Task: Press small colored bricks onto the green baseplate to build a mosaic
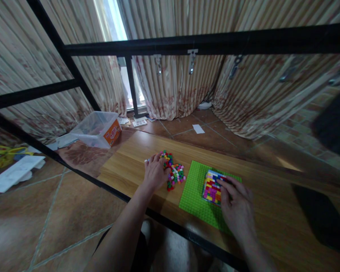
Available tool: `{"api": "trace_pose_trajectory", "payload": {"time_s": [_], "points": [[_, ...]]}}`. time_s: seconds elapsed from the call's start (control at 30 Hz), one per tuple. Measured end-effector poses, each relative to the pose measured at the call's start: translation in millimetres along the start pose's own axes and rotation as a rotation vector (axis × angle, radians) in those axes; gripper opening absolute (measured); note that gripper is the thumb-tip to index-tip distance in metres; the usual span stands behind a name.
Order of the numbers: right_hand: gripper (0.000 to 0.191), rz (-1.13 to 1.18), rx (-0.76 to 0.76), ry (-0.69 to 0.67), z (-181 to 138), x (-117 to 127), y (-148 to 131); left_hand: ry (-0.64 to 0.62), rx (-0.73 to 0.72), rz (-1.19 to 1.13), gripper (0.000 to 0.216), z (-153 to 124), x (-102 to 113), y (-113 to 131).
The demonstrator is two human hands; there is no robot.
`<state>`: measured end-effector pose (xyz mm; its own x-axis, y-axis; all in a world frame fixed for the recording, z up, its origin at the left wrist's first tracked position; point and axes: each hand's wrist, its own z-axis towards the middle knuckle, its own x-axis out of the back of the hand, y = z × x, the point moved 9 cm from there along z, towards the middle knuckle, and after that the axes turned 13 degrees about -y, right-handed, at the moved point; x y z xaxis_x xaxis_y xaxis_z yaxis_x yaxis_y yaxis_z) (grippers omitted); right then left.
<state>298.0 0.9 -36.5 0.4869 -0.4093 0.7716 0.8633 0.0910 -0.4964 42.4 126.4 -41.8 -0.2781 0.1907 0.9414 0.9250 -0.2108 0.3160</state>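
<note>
On the wooden table lies a green studded baseplate (195, 185). A low block built of many small coloured toy bricks (211, 187) sits on it. My right hand (239, 209) is over the block's right side, thumb and index finger drawn together at its top. Whether a small brick is between those fingertips cannot be made out. Left of the baseplate, loose toy bricks (176, 173) of many colours are spread in a heap. My left hand (155, 172) rests at the heap's left edge, palm down, fingers apart and partly touching the bricks.
A black flat object (320, 215) lies on the table's right end. On the floor at the back left stands a clear plastic bin (93, 130) with an orange label. A black metal frame (164, 48) crosses above the table, with metal clips hanging. Striped curtains (181, 87) hang behind.
</note>
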Motion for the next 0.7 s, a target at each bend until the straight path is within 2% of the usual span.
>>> {"api": "trace_pose_trajectory", "payload": {"time_s": [0.23, 0.43, 0.57, 0.7], "points": [[0.034, 0.011, -0.007, -0.001, 0, 1, -2, -0.055, -0.032, -0.016, 0.057, -1, -7, -1], [0.034, -0.006, -0.006, -0.009, 1, 1, -2, -0.042, -0.03, -0.035, 0.046, -2, -6, 0], [0.034, -0.002, -0.016, -0.018, 0, 1, -2, -0.012, -0.028, -0.018, 0.046, -5, 0, 4], [0.034, 0.02, -0.02, -0.016, 0, 0, -2, 0.041, -0.086, 0.011, 0.046, -8, 7, 11]]}}
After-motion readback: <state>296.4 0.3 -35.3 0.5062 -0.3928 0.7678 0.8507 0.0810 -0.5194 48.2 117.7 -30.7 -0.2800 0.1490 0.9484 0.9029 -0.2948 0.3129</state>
